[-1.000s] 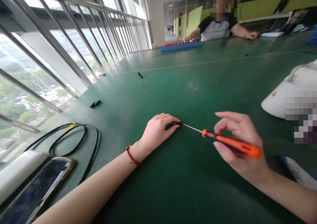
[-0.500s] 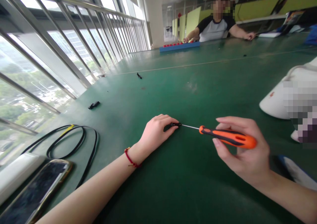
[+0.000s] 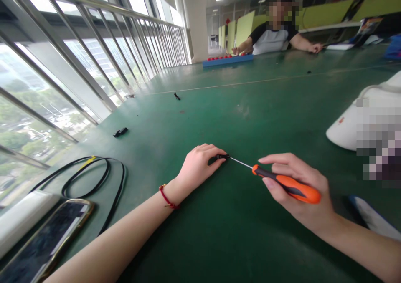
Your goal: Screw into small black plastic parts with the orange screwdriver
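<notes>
My left hand (image 3: 200,162) rests on the green table and pinches a small black part (image 3: 223,156) between thumb and forefinger; most of that part is hidden by the fingers. An orange and black screwdriver (image 3: 290,186) lies in my right hand (image 3: 305,191), its handle held by the thumb and fingers while the forefinger sticks out above it. The thin metal shaft points left, and its tip meets the black part's right end. Whether the tip sits in a screw is too small to tell.
At left lie a coiled black cable (image 3: 117,191), a phone (image 3: 50,241) and a white box (image 3: 25,216). Farther off are small black pieces (image 3: 120,132). A white object (image 3: 347,128) stands at right. Across the table (image 3: 203,116), a person (image 3: 271,39) sits by a blue rack (image 3: 228,61) with red pieces.
My right hand has shifted and turned around the screwdriver, and the handle's angle has changed. The tip stays at the black part. My left hand keeps its place.
</notes>
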A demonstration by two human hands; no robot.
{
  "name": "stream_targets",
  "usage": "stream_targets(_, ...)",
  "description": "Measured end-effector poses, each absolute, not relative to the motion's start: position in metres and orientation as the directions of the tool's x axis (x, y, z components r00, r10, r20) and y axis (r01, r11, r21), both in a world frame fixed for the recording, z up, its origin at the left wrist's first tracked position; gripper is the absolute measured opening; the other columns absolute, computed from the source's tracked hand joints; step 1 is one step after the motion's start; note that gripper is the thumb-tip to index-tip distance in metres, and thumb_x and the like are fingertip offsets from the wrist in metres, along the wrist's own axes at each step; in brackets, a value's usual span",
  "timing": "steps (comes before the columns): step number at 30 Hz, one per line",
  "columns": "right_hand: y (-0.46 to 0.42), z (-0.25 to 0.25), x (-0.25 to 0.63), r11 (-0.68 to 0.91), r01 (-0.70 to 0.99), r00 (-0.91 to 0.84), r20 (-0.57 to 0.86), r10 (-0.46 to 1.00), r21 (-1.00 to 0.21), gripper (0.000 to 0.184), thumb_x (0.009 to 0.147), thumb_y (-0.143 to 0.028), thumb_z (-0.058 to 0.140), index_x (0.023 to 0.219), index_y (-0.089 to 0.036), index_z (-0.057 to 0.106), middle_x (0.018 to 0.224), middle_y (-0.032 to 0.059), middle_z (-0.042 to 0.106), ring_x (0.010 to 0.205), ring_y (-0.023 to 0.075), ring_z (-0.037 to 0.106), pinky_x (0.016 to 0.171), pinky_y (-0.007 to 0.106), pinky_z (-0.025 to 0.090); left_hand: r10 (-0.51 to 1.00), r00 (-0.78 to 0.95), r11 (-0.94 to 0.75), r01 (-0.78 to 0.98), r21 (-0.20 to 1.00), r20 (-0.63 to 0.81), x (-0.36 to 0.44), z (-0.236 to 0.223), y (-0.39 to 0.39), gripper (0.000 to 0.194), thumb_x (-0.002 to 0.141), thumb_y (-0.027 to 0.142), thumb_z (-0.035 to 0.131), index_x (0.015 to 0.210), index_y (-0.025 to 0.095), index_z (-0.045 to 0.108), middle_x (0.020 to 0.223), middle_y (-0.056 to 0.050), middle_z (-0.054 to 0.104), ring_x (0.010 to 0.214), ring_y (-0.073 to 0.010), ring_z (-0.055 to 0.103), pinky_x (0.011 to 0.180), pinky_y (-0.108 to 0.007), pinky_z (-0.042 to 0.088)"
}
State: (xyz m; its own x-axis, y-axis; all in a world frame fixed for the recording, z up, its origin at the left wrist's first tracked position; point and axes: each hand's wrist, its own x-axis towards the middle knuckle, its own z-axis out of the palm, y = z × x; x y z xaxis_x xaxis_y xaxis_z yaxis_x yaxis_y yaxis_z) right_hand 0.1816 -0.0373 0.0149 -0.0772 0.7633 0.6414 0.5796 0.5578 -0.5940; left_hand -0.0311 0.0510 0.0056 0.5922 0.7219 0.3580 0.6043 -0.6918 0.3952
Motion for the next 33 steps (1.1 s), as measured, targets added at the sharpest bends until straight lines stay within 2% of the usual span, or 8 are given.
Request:
stream_targets(5, -0.0392, 0.0150, 0.1812, 0.613, 0.510, 0.022, 0.721, 0.692, -0.604, 0.048, 0.073, -0.016, 0.066, 0.117, -0.024, 0.049, 0.084, 0.0013, 0.059, 0.073, 0.0165, 0.063, 0.065, 0.029, 0.055, 0.717, 0.600, -0.697, 0.602, 0.388, 0.355, -0.0314, 0.0052, 0.0516, 0.017, 0.089, 0.028, 0.054, 0.099, 0.022, 0.067, 0.097, -0.002, 0.070, 0.091, -0.0177, 0.062, 0.084, -0.032, 0.049)
stream_targets(10, -0.0396, 0.0159, 0.1808, 0.550, 0.565, -0.073, 0.627, 0.776, -0.615, 0.023, 0.079, -0.020, 0.063, 0.100, -0.026, 0.057, 0.069, -0.0020, 0.061, 0.055, 0.0129, 0.061, 0.048, 0.023, 0.050, 0.714, 0.604, -0.700, 0.599, 0.388, 0.355, -0.0317, 0.0050, 0.0518, 0.017, 0.090, 0.028, 0.054, 0.099, 0.022, 0.067, 0.097, -0.002, 0.070, 0.091, -0.0175, 0.062, 0.084, -0.032, 0.049)
stream_targets(13, -0.0382, 0.0148, 0.1803, 0.544, 0.558, 0.040, 0.675, 0.737, -0.627, 0.031, 0.077, -0.019, 0.063, 0.107, -0.025, 0.055, 0.081, 0.0011, 0.063, 0.066, 0.0155, 0.065, 0.057, 0.026, 0.054, 0.716, 0.602, -0.697, 0.602, 0.390, 0.353, -0.0317, 0.0049, 0.0517, 0.018, 0.090, 0.028, 0.053, 0.099, 0.022, 0.067, 0.097, -0.002, 0.070, 0.091, -0.0179, 0.062, 0.084, -0.032, 0.049)
stream_targets(15, -0.0382, 0.0141, 0.1805, 0.560, 0.552, 0.017, 0.680, 0.733, -0.617, 0.040, 0.075, -0.019, 0.065, 0.113, -0.025, 0.052, 0.074, -0.0009, 0.060, 0.065, 0.0159, 0.063, 0.061, 0.029, 0.054, 0.716, 0.601, -0.697, 0.600, 0.391, 0.355, -0.0316, 0.0046, 0.0518, 0.018, 0.090, 0.028, 0.053, 0.099, 0.022, 0.067, 0.097, -0.002, 0.070, 0.091, -0.0180, 0.062, 0.084, -0.032, 0.049)
stream_targets(19, -0.0404, 0.0139, 0.1812, 0.542, 0.599, -0.074, 0.633, 0.770, -0.590, 0.025, 0.078, -0.020, 0.063, 0.102, -0.025, 0.057, 0.057, -0.0056, 0.054, 0.055, 0.0136, 0.059, 0.058, 0.026, 0.051, 0.715, 0.600, -0.699, 0.596, 0.395, 0.360, -0.0314, 0.0042, 0.0521, 0.017, 0.089, 0.027, 0.054, 0.099, 0.022, 0.067, 0.097, -0.001, 0.070, 0.091, -0.0173, 0.061, 0.084, -0.032, 0.048)
stream_targets(24, -0.0395, 0.0135, 0.1813, 0.583, 0.554, 0.013, 0.707, 0.707, -0.594, 0.043, 0.073, -0.018, 0.065, 0.114, -0.024, 0.052, 0.083, 0.0014, 0.061, 0.073, 0.0167, 0.063, 0.067, 0.030, 0.054, 0.716, 0.599, -0.698, 0.597, 0.396, 0.359, -0.0313, 0.0043, 0.0523, 0.017, 0.089, 0.028, 0.055, 0.098, 0.021, 0.067, 0.097, -0.001, 0.070, 0.091, -0.0168, 0.061, 0.084, -0.031, 0.048)
stream_targets(29, -0.0390, 0.0156, 0.1822, 0.558, 0.606, -0.128, 0.623, 0.772, -0.567, 0.016, 0.081, -0.022, 0.059, 0.096, -0.026, 0.056, 0.059, -0.0042, 0.062, 0.055, 0.0151, 0.061, 0.060, 0.031, 0.051, 0.716, 0.598, -0.697, 0.603, 0.388, 0.360, -0.0309, 0.0047, 0.0519, 0.017, 0.089, 0.027, 0.055, 0.098, 0.022, 0.067, 0.097, -0.002, 0.070, 0.090, -0.0175, 0.062, 0.085, -0.032, 0.048)
stream_targets(33, -0.0393, 0.0159, 0.1816, 0.560, 0.614, -0.108, 0.644, 0.758, -0.556, 0.022, 0.080, -0.020, 0.060, 0.100, -0.026, 0.056, 0.062, -0.0035, 0.063, 0.062, 0.0166, 0.064, 0.060, 0.030, 0.051, 0.711, 0.598, -0.703, 0.606, 0.373, 0.370, -0.0311, 0.0039, 0.0525, 0.017, 0.089, 0.029, 0.055, 0.098, 0.022, 0.068, 0.097, -0.002, 0.071, 0.091, -0.0176, 0.062, 0.085, -0.033, 0.048)
